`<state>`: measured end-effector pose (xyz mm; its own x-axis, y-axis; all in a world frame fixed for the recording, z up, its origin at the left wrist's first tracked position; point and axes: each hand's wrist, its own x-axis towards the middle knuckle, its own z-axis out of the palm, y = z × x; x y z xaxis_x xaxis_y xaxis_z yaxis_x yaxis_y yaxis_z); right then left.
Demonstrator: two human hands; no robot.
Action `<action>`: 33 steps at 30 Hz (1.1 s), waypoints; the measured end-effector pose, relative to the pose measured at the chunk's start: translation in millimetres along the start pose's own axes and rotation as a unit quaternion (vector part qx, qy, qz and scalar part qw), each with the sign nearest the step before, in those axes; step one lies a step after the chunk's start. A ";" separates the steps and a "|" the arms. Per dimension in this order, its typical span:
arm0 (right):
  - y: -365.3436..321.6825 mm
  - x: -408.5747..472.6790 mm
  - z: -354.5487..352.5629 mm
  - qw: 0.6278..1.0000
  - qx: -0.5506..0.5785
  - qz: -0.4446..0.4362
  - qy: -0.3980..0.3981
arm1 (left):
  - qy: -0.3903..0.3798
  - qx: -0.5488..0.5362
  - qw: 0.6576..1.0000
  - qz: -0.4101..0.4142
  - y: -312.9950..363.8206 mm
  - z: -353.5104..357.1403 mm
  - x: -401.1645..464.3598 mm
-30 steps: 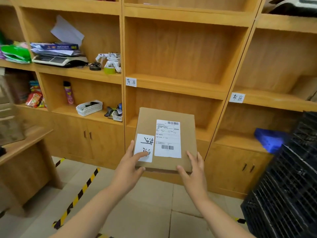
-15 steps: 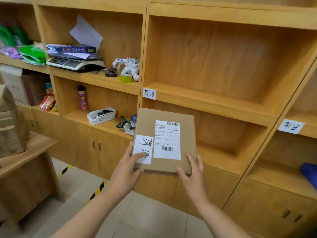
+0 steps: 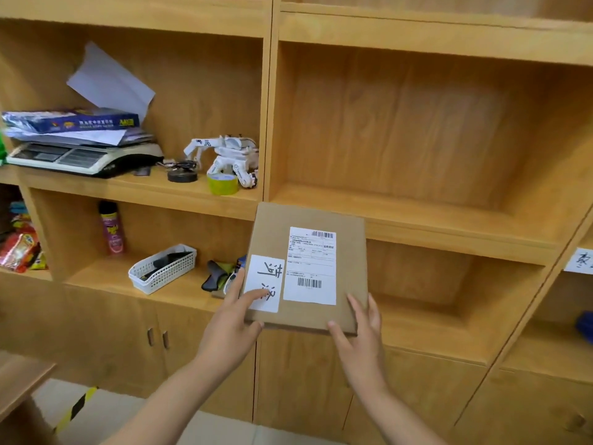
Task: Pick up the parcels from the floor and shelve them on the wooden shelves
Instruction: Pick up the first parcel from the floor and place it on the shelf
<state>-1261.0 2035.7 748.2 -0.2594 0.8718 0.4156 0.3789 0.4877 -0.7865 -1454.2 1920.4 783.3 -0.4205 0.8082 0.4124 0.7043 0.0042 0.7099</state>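
A flat brown cardboard parcel point(image 3: 324, 216) with a white shipping label and a handwritten white sticker is held level in front of the wooden shelves point(image 3: 417, 216). My left hand point(image 3: 232, 326) grips its near left corner, thumb on the sticker. My right hand point(image 3: 361, 335) holds the near right corner. The parcel's far edge overlaps the front lip of the middle bay's shelf board. That bay has nothing on it.
The left bay holds a weighing scale point(image 3: 86, 157) under stacked papers, a white toy robot point(image 3: 231, 159), tape rolls, a spray can point(image 3: 112, 229) and a white basket point(image 3: 163, 268). Cabinet doors point(image 3: 128, 335) run below. A wooden table corner point(image 3: 19, 377) sits at lower left.
The view has closed in on the shelves and shifted right to the middle bay. The parcel, still held in both hands, has risen to the shelf board's level.
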 end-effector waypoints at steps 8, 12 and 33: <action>3.9 82.3 30.2 0.998 -0.005 -0.021 0.063 | -0.005 -0.069 0.998 0.004 -29.7 19.6 91.7; 6.0 136.6 40.3 0.996 -0.003 -0.043 0.079 | 0.011 -0.069 0.998 0.009 -29.5 26.6 144.4; 11.1 278.6 66.7 0.969 -0.193 -0.110 0.109 | 0.055 0.039 0.996 0.063 -50.5 54.1 286.6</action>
<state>-1388.3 2280.9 824.8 -0.1940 0.7140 0.6727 0.6501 0.6072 -0.4569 -1579.3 2183.6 834.7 -0.3824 0.7360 0.5586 0.7959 -0.0447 0.6037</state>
